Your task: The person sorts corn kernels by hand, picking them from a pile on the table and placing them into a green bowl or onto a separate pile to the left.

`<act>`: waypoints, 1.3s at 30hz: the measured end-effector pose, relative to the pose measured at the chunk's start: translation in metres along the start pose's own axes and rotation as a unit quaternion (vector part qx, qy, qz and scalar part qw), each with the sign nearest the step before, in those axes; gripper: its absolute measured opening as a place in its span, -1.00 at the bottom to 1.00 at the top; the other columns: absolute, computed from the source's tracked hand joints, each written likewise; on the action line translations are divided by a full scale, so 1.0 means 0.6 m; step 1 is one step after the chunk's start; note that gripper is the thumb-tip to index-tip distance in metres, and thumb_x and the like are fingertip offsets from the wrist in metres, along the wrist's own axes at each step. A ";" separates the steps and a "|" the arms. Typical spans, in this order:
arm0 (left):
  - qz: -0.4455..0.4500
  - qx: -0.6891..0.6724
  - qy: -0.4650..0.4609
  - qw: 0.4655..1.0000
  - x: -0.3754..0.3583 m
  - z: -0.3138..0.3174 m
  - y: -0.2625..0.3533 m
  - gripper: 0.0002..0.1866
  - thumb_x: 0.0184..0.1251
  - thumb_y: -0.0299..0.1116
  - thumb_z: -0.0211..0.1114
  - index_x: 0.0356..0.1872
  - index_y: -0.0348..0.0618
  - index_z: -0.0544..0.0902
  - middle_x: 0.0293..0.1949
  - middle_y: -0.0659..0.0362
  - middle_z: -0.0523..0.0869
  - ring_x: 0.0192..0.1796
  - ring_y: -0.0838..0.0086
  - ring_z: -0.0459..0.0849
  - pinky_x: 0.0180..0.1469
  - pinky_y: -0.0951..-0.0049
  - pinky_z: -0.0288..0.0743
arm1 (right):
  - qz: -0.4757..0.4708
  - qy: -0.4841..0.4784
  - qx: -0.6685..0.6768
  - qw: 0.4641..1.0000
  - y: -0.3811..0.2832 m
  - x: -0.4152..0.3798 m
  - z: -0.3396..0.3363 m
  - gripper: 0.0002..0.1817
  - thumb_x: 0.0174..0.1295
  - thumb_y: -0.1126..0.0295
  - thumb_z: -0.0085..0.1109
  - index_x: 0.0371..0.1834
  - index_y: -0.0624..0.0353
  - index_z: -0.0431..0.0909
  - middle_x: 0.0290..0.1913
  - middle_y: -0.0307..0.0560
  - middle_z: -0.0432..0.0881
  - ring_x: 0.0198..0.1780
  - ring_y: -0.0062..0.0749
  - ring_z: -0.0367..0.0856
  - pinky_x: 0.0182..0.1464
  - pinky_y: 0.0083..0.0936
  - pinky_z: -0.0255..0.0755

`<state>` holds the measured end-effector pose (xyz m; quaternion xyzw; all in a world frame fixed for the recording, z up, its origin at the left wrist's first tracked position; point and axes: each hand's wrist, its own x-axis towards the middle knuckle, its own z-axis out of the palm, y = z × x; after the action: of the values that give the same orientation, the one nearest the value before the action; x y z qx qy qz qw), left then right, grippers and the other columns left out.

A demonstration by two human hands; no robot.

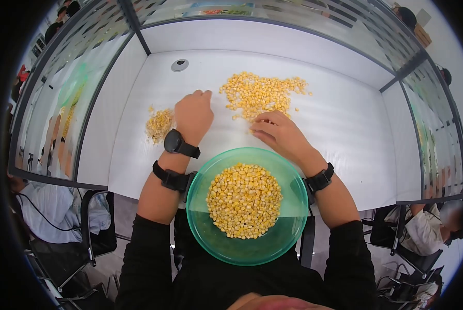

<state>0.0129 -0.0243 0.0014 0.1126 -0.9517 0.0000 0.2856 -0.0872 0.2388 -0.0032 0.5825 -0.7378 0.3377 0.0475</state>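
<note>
Head view of a white desk (pixel 345 129) enclosed by glass partitions. The left hand (pixel 192 116) rests palm-down on the desk surface with fingers curled loosely inward, gripping nothing that can be seen; a dark watch (pixel 175 142) sits at its wrist and a black band (pixel 170 179) lies farther down the forearm. Just to the outer side of this hand lies a small pile of corn kernels (pixel 159 125), near but apart from the hand. The right hand (pixel 280 133) lies on the desk with fingers bent and fingertips (pixel 257 129) pointing toward the left hand; whether a kernel is pinched between them cannot be told. A second black band (pixel 320 180) circles the right wrist. Directly beyond the right hand, its near edge touching the fingertips, spreads a large scatter of corn kernels (pixel 260 93). Between the two forearms, nearer the person than either hand, a green translucent bowl (pixel 241 248) overhangs the desk edge and holds a heap of kernels (pixel 244 200). Beyond the left hand, a round grey grommet (pixel 179 65) is set into the desk. Other seated people appear behind the partitions on both sides.
</note>
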 end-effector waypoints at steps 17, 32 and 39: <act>0.150 -0.387 -0.189 0.890 0.000 0.014 0.062 -0.75 0.45 -0.34 0.47 0.08 -0.12 0.79 -0.06 0.15 0.73 -0.19 0.29 0.73 -0.09 0.34 0.65 | 0.031 0.064 -0.016 0.997 -0.001 0.003 0.003 -0.87 0.26 0.45 0.44 -0.18 0.11 0.69 -0.06 -0.11 0.70 0.00 -0.11 0.71 0.00 -0.25 0.65; 0.136 -0.301 -0.078 0.941 0.005 0.010 0.057 -0.70 0.34 -0.35 0.46 0.04 -0.23 0.70 -0.10 -0.01 0.69 0.00 0.03 0.70 0.06 0.13 0.65 | 0.162 0.088 -0.112 0.976 -0.016 0.000 -0.022 -0.61 0.23 0.26 0.58 0.05 0.14 0.69 -0.02 -0.04 0.68 -0.25 -0.19 0.72 -0.19 -0.32 0.66; 0.163 -0.297 -0.105 0.935 0.005 -0.005 0.051 -0.36 0.26 -0.18 0.59 0.27 -0.27 0.56 0.14 -0.08 0.58 0.11 -0.02 0.68 0.14 0.10 0.64 | 0.234 0.001 0.002 0.972 -0.023 0.004 -0.034 -0.43 0.18 0.17 0.64 0.16 0.22 0.63 0.03 0.00 0.64 -0.16 -0.17 0.77 -0.10 -0.27 0.68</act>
<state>0.0057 0.0048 0.0078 -0.1343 -0.9381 -0.2482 0.2006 -0.0823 0.2470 0.0195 0.3932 -0.8530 0.3415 -0.0337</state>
